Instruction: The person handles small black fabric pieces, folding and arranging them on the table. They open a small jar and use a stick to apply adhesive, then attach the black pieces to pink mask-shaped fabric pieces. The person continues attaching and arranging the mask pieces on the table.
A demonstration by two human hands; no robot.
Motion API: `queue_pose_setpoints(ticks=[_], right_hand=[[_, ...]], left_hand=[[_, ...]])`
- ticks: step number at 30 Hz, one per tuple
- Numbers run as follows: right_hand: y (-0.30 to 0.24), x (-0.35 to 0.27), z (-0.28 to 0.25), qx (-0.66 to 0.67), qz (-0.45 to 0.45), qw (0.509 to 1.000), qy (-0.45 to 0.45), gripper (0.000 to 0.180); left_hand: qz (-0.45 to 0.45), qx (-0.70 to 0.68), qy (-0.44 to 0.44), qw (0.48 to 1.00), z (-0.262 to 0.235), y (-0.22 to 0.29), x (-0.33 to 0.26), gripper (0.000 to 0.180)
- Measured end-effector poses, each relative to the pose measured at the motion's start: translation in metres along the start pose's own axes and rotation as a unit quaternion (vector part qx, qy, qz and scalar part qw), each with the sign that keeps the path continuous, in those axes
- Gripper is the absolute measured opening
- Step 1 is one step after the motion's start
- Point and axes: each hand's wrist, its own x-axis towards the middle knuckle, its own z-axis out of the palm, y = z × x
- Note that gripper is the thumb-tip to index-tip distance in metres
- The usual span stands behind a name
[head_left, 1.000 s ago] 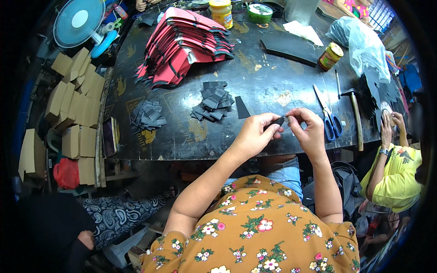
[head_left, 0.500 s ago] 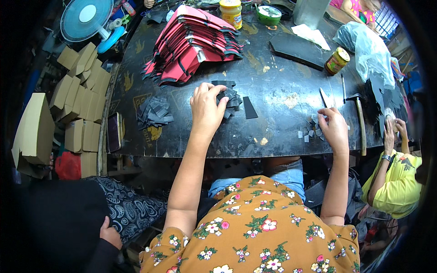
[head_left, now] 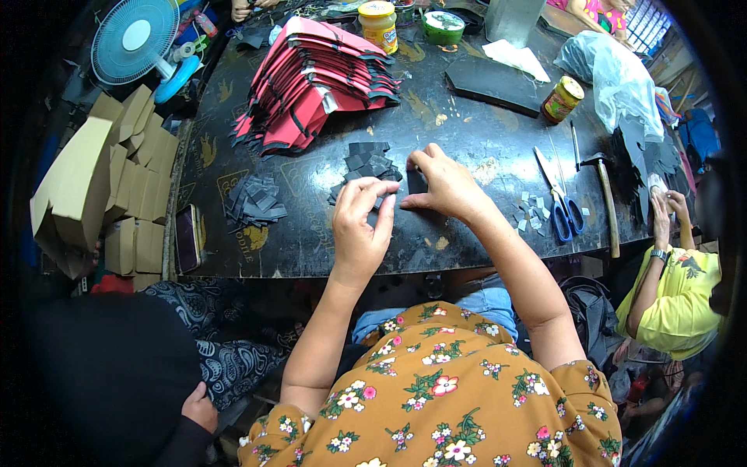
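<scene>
Black strip (head_left: 417,183) sits between my right hand's (head_left: 447,183) spread thumb and forefinger, right of the loose black pile (head_left: 369,161) on the desk (head_left: 303,243); can't tell if pinched. Left hand (head_left: 362,224) half-curled, load unclear. Risks: knuckle bump scatters pile; matching colour gets strip mixed in.

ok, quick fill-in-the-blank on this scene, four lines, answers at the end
1. The right hand is at a flat piece whose colour is ____.
2. The handles of the scissors are coloured ____.
3. On the table, seen from the worker's side, the hammer lies to the ____ of the scissors.
4. The fan is in the picture's upper ____ corner.

Missing words: black; blue; right; left.
</scene>
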Motion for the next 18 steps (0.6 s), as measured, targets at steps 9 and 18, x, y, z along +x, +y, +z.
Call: queue_pose_setpoints(ticks=[9, 18], right_hand=[[0.011, -0.015, -0.005, 0.135, 0.058, 0.989, -0.033, 0.056], [0.006, -0.052, -0.008, 0.075, 0.041, 0.996, -0.032, 0.051]], left_hand=[[-0.179, -0.17, -0.098, 0.964, 0.021, 0.001, -0.029, 0.028], [-0.141, -0.147, -0.089, 0.975, 0.028, -0.007, -0.059, 0.027]])
